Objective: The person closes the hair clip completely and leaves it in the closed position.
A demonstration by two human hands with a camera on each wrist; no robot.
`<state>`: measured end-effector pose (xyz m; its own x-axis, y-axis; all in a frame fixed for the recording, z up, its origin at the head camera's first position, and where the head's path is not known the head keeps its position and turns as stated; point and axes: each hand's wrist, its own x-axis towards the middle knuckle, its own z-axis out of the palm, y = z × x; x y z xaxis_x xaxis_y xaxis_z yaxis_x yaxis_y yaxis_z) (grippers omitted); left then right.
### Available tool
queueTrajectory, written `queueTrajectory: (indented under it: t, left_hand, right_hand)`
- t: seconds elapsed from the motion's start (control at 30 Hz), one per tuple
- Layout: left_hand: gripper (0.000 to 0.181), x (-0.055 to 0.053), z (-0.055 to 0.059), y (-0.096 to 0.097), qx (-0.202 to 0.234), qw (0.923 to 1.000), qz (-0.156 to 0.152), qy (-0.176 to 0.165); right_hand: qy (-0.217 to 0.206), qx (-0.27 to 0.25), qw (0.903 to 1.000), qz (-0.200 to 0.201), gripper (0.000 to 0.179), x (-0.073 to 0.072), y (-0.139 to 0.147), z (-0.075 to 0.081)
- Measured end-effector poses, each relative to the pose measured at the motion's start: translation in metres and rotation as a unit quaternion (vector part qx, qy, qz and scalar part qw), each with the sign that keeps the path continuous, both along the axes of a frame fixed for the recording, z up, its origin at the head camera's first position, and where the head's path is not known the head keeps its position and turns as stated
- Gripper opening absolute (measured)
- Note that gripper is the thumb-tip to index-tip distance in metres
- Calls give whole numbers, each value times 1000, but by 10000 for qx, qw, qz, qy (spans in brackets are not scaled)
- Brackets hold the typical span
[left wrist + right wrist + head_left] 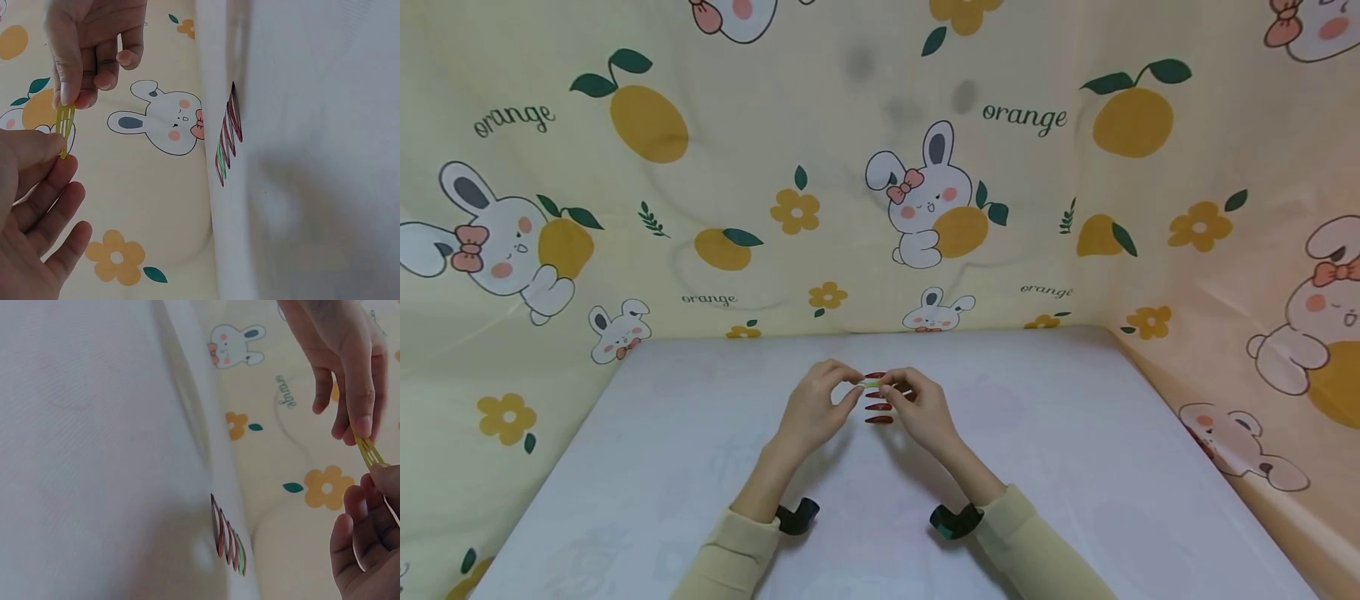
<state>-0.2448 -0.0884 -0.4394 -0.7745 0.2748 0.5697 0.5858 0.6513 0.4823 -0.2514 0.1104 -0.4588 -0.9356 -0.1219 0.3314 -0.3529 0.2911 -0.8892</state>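
A yellow snap hair clip point(65, 128) is held up above the table between both hands. My left hand point(818, 407) pinches one end of it between thumb and finger. The other end is in the pinch of my right hand point(921, 410). In the right wrist view the yellow clip point(367, 450) shows slots along its length. Below the hands, several dark red hair clips point(879, 420) lie on the table in a row. One green hair clip point(221, 164) lies among them, plain in both wrist views.
The white-covered table point(640, 467) ends at a back edge just beyond the clips. Behind it hangs a cream cloth point(820, 108) printed with rabbits, oranges and flowers. A black wrist device point(956, 522) sits at the right cuff, another point(799, 517) at the left.
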Motion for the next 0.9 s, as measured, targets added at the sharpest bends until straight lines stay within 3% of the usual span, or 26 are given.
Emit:
queueTrajectory:
  t: [0.53,0.9]
  left_hand:
    - [8,-2,-3,8,258,9996,-111,34]
    - [7,0,-4,9,268,9996,-62,66]
  right_hand:
    - [-48,-192,9997,-109,8,3,4,-1]
    - [-51,-104,9998,-190,7,8,-2,8]
